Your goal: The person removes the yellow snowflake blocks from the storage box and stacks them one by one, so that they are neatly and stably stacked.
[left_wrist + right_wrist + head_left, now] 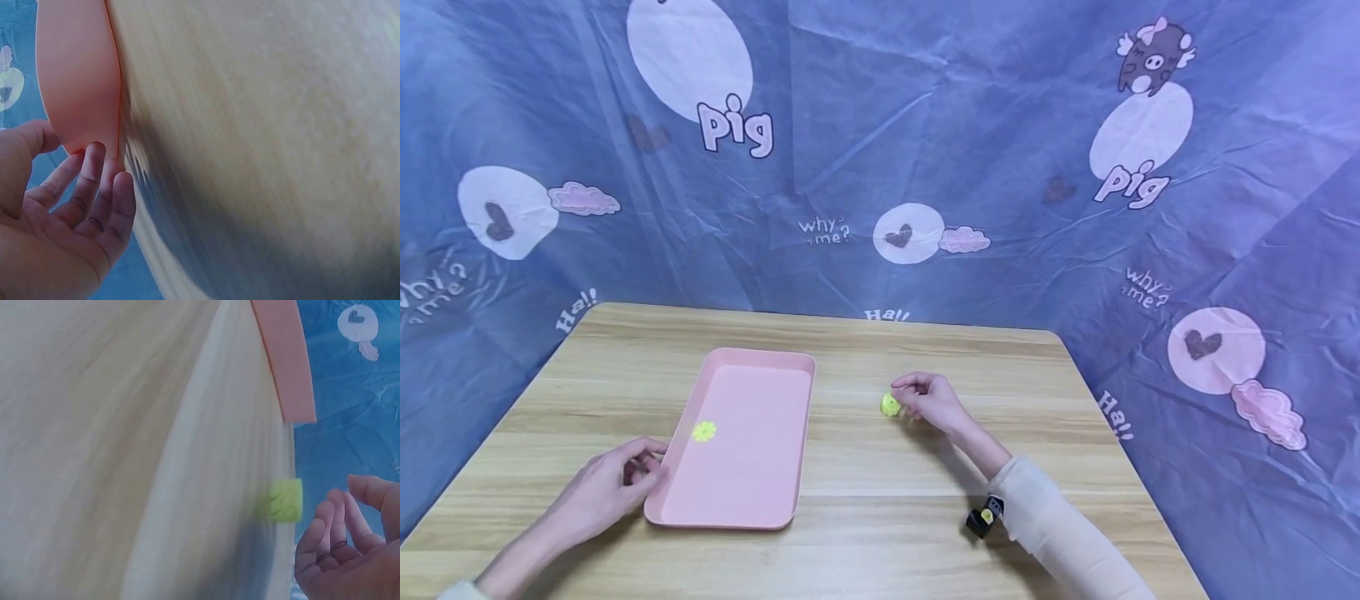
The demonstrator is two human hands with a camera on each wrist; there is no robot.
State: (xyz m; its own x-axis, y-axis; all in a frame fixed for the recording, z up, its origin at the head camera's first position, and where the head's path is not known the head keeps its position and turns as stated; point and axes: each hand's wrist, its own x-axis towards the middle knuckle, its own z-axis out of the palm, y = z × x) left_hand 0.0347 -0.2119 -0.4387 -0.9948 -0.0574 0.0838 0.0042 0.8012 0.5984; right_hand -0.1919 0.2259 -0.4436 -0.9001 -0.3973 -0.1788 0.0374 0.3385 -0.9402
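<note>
A pink rectangular tray (752, 433) lies on the left half of the table. At its left edge, my left hand (606, 487) grips the wall, thumb at the rim and fingertips on the outer side (78, 81). Inside the tray, by its left wall, is a small yellow flower-shaped piece (703, 432). To the right of the tray, a thick yellow-green piece (890, 405) with a ridged side (286, 500) stands on the table. My right hand (931, 402) hovers right beside it, fingers loosely bent, with a gap to it in the right wrist view.
The wooden table (865, 542) ends at a blue printed cloth (850, 167) behind and on both sides. A small black device (981, 521) sits at the right wrist, by the sleeve (1060, 525).
</note>
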